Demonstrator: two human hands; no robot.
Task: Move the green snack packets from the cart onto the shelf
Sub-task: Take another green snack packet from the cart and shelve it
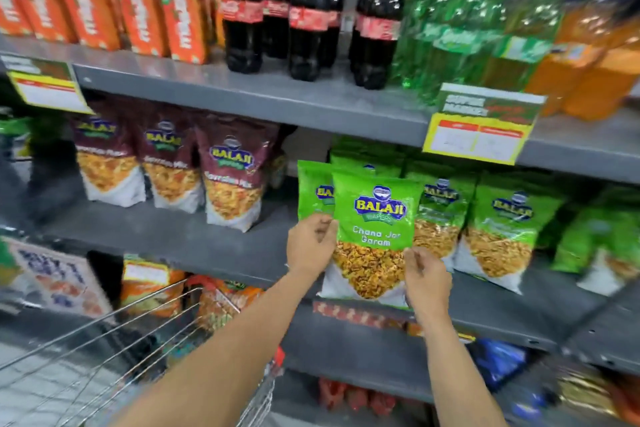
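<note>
Green snack packet (375, 236) upright at front edge of middle shelf (180, 239), second green packet (313, 191) just behind. Left hand (311, 246) pinches left edge, right hand (427, 279) grips lower right corner. Wire cart (104, 340) lower left.

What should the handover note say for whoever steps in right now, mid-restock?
Left hand: gripping the front green packet's left edge.
Right hand: holding its lower right side.
A second green packet sits just behind it, at the middle shelf.
Done: green packets already on shelf to the right.
Left: seat the held ones. Cart contents are not visible, so check there.
</note>
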